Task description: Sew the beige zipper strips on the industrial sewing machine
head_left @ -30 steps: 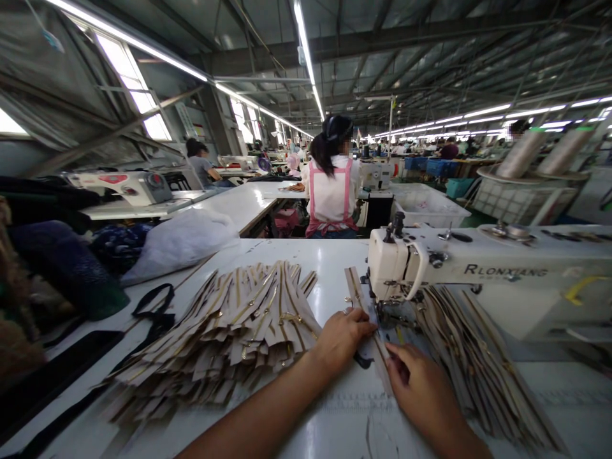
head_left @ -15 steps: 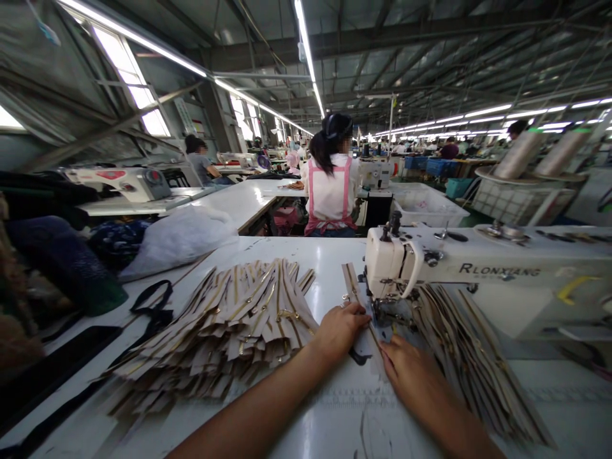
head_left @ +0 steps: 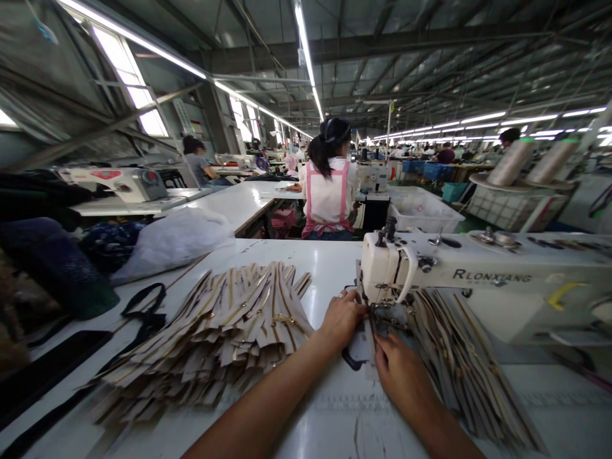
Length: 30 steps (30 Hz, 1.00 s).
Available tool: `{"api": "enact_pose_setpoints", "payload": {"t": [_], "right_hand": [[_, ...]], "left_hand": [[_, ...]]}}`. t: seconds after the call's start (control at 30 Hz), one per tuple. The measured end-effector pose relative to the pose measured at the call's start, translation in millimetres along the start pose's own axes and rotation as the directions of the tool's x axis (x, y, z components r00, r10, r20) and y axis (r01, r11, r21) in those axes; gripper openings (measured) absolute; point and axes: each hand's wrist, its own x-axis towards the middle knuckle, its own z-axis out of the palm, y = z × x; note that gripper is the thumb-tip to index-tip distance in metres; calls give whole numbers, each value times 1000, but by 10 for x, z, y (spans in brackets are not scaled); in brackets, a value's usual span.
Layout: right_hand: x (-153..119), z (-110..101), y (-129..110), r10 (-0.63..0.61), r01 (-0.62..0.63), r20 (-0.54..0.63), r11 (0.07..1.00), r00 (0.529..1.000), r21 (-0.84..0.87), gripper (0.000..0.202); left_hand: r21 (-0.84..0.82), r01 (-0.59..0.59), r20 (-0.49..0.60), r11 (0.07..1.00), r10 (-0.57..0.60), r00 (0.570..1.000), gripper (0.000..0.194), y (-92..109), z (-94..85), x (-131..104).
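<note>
A narrow zipper strip [head_left: 369, 338] lies lengthwise beside the needle area of the white sewing machine [head_left: 478, 268]. My left hand [head_left: 342, 319], a ring on one finger, presses its closed fingers on the strip just left of the machine's head. Close to the needle plate, my right hand [head_left: 394, 360] pinches the near part of the strip at its right edge. A big fanned pile of beige zippers [head_left: 258, 312] with gold teeth lies left of my hands. More zippers [head_left: 459, 357] lie in a bundle under the machine's arm.
A black strap [head_left: 148, 306] and a white plastic bag [head_left: 176, 242] lie at the left. Ahead, a person in a pink apron [head_left: 327, 191] sits with their back to me, beside a white bin [head_left: 421, 207]. Thread cones [head_left: 511, 162] stand at the right. Scissors lie at the right edge.
The strip's far end has shifted right, up against the machine's head, and the strip lies straighter. Both hands remain on it. The whole view has shifted slightly.
</note>
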Motion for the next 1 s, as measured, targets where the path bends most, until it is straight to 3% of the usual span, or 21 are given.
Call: {"api": "enact_pose_setpoints", "payload": {"t": [0.7,1.0], "right_hand": [[13,-9,18,23,-22,8,995,1000,-101,35],[-1,-57,36,51,-50,19,997,999,-55,30]], "left_hand": [[18,-23,-20,1000,23,1000,18,5,-15,22],[-10,-9,-14,1000,8,1000,19,-44,54,-11]]}}
